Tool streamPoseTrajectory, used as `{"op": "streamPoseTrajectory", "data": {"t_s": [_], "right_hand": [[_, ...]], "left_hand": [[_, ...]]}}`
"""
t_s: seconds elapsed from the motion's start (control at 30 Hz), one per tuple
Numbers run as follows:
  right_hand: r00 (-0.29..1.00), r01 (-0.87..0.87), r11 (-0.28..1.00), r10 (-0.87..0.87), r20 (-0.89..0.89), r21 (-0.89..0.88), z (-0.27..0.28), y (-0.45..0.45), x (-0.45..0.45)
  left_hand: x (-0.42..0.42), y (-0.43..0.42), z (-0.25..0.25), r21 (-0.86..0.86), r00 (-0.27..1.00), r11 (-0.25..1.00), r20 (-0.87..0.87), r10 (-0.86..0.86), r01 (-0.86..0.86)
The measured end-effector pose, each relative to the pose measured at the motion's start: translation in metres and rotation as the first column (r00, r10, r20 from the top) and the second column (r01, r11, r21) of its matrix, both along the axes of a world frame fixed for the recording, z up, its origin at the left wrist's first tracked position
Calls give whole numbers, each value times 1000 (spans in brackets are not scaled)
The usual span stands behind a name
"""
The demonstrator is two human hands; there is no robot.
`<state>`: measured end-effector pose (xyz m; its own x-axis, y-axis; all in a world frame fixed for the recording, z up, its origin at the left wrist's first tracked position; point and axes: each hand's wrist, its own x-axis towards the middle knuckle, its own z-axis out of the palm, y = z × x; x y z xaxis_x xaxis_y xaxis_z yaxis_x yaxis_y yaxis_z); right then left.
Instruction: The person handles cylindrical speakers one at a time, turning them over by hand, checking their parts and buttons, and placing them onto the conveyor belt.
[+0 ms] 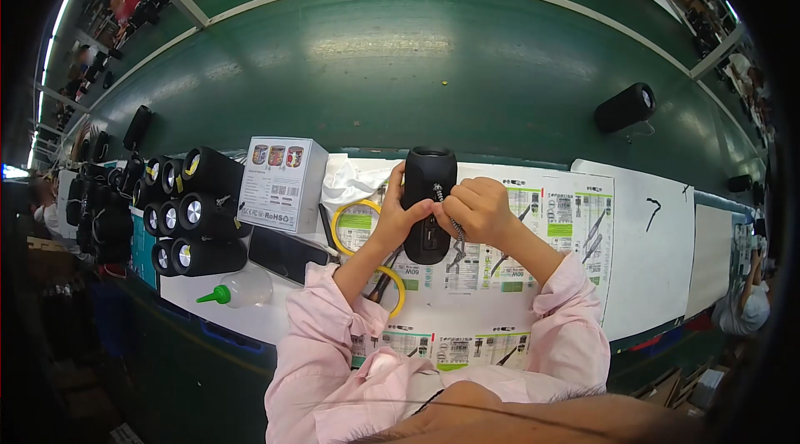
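Note:
A black cylindrical portable speaker (pixel 430 167) stands lengthwise before me over the printed sheets. My left hand (pixel 397 212) is wrapped around its left side, with the thumb on the speaker's face. My right hand (pixel 477 209) is closed in a pinch on a grey braided strap (pixel 457 236) at the middle of the speaker. The strap's loose end hangs down along the speaker's right side. Both thumbs nearly meet there, and the fingers hide the spot where the strap meets the body. A panel with ports (pixel 430 236) shows below my thumbs.
Left of my arm are a white printed box (pixel 279 186), a dark phone (pixel 283 255), yellow tape rolls (pixel 401 298) and a green-capped bottle (pixel 247 289). Several black speakers (pixel 200 215) are stacked farther left. Another speaker (pixel 623 107) lies on the green belt (pixel 517 69). Other people work around.

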<state>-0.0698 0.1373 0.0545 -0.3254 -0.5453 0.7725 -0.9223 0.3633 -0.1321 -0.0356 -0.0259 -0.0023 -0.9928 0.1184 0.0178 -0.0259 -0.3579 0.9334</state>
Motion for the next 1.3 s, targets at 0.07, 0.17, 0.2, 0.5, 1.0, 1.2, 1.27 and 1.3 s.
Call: {"op": "streamPoseTrajectory", "data": {"t_s": [0.07, 0.17, 0.2, 0.5, 1.0, 1.2, 1.27, 1.3], "right_hand": [[999, 12, 999, -10, -52, 38, 4, 1, 3], [987, -121, 993, 122, -104, 14, 7, -3, 18], [980, -162, 986, 166, -107, 45, 9, -4, 28], [931, -365, 926, 360, 61, 101, -6, -3, 86], [165, 185, 864, 443, 881, -469, -59, 7, 74], [-132, 242, 780, 615, 777, -577, -55, 2, 77], [-80, 205, 799, 590, 804, -566, -60, 3, 78], [-35, 178, 819, 559, 828, -545, -58, 4, 77]], "left_hand": [[2, 2, 3, 23, 1000, 999, 2, 24, -24], [-1, -2, 2, 74, 984, 996, 175, 40, -54], [-2, -1, 0, 68, 973, 992, 214, 92, -108], [-7, -1, -17, 81, 978, 987, 165, 125, -139], [9, -3, -22, 80, 967, 993, 247, 64, -86], [14, -7, -21, 117, 965, 993, 261, -40, 9], [15, -4, -19, 100, 976, 995, 218, -20, -2], [15, -1, -14, 91, 981, 996, 195, -12, -6]]}}
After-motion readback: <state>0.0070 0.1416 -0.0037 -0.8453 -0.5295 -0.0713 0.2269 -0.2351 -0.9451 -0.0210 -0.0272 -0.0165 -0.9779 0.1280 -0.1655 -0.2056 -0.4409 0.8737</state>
